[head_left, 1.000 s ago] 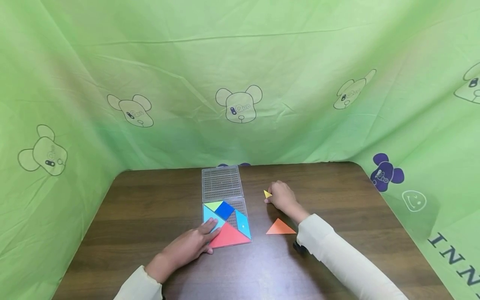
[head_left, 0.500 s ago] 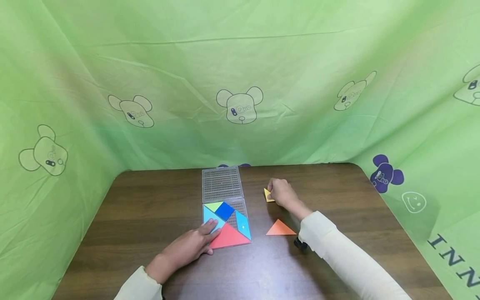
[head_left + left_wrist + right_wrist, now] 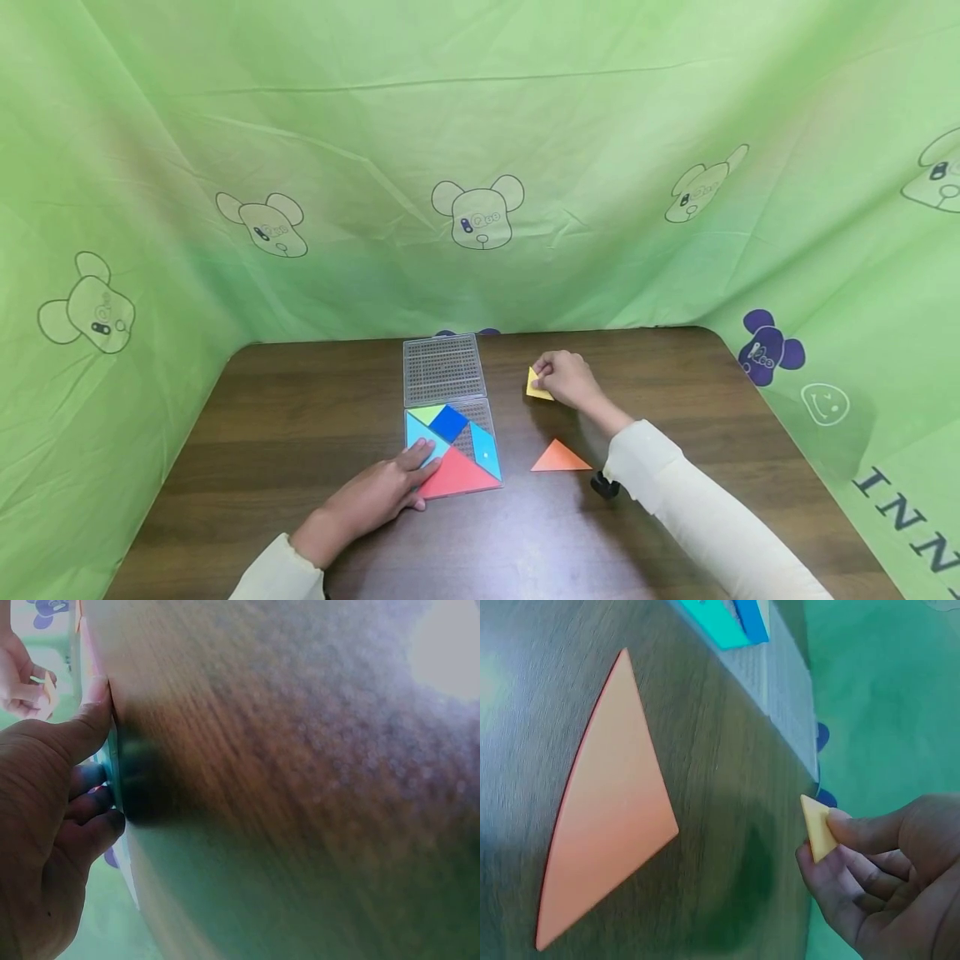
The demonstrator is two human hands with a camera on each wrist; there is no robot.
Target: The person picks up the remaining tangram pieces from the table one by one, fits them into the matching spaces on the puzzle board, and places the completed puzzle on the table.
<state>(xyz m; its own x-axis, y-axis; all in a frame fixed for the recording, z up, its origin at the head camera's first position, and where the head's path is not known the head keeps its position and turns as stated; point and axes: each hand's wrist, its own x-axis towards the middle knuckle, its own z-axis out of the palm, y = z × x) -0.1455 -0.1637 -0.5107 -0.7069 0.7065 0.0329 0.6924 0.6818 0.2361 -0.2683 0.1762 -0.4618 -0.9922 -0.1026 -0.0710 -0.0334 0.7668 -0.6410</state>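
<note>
On a wooden table [image 3: 300, 400], the right hand [image 3: 568, 379] pinches a small yellow triangle [image 3: 535, 392] — right of a two-leaf clear case [image 3: 444, 371], beyond an orange triangle [image 3: 559, 458]. The left hand [image 3: 378, 492] rests, fingers extended, on the case's light-blue triangle [image 3: 418, 432] and red triangle [image 3: 465, 475].

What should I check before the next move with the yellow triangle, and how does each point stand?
1. Yellow triangle pinched by the right hand: ok.
2. Left hand resting on the light blue triangle: ok.
3. Bare space showing in the tray beside the blue square: ok.
4. Orange triangle in the tray: not ok, it lies on the table.
5. Yellow triangle sized to fit the bare space: cannot tell.
</note>
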